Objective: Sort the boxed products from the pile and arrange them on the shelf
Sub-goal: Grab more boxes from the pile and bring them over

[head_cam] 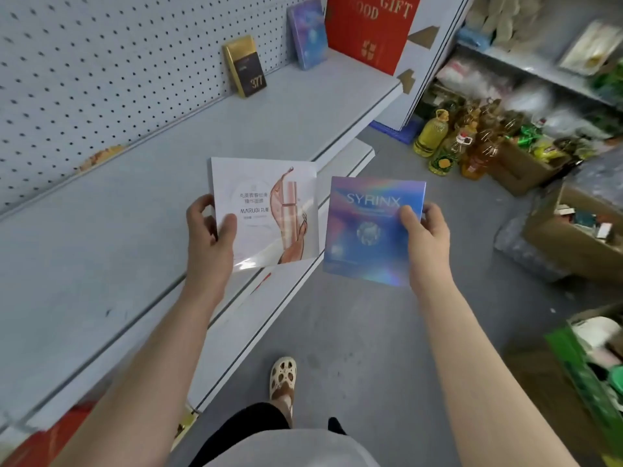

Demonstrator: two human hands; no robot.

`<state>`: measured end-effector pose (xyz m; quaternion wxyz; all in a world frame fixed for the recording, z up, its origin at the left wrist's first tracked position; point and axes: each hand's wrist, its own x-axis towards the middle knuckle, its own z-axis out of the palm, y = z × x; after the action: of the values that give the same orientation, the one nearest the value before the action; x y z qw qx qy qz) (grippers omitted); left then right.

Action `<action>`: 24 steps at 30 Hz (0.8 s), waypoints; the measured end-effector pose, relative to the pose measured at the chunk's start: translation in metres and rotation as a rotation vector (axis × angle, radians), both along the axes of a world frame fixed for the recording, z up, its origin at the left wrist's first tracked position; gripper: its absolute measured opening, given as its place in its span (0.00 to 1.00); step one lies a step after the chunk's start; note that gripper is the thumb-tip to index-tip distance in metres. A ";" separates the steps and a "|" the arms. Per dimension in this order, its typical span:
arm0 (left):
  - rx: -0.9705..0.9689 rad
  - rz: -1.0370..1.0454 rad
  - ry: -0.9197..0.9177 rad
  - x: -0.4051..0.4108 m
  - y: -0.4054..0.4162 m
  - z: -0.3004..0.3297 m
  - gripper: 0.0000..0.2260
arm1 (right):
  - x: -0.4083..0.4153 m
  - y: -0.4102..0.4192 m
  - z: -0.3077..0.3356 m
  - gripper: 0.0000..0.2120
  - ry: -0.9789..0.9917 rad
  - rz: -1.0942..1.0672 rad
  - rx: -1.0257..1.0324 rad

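Left hand (pixel 210 230) pinches the white box (pixel 266 210); right hand (pixel 426 230) pinches the blue box (pixel 367 230). Stand each upright against the pegboard, blue beside its shelved twin (pixel 308 33) at one o'clock on the shelf (pixel 135 203).

Two flat boxes are held up, one to each hand: a white square box printed MARUBI (pixel 266 210) on the left and a blue iridescent square box printed SYRINX (pixel 367 230) on the right. Three boxes stand on the far part of the grey metal shelf (pixel 141 183): one small black and gold box (pixel 245 66), one blue iridescent box (pixel 308 33) and one large red gift box (pixel 369 28). At least three yellow and amber oil bottles (pixel 431 133) stand on the floor at far right; blur hides any exact count. One cream perforated sandal (pixel 282 379) shows near the bottom.
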<state>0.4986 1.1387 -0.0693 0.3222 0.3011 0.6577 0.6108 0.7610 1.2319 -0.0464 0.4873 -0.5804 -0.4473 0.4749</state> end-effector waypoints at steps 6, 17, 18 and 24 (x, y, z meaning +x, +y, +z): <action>0.006 0.015 0.003 -0.007 0.116 0.016 0.16 | -0.009 0.116 0.013 0.03 0.032 0.010 -0.004; 0.039 0.319 -0.007 -0.007 0.302 0.015 0.14 | -0.033 0.348 0.008 0.08 0.134 0.237 -0.072; 0.038 0.349 -0.016 -0.004 0.316 0.015 0.14 | -0.035 0.368 0.008 0.08 0.126 0.263 -0.078; 0.008 0.504 0.022 -0.004 0.377 0.016 0.15 | -0.055 0.482 0.014 0.04 0.113 0.421 -0.042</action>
<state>0.4950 1.5160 -0.0538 0.1513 0.1352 0.7130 0.6712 0.7062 1.7144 -0.0321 0.3895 -0.4569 -0.5207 0.6070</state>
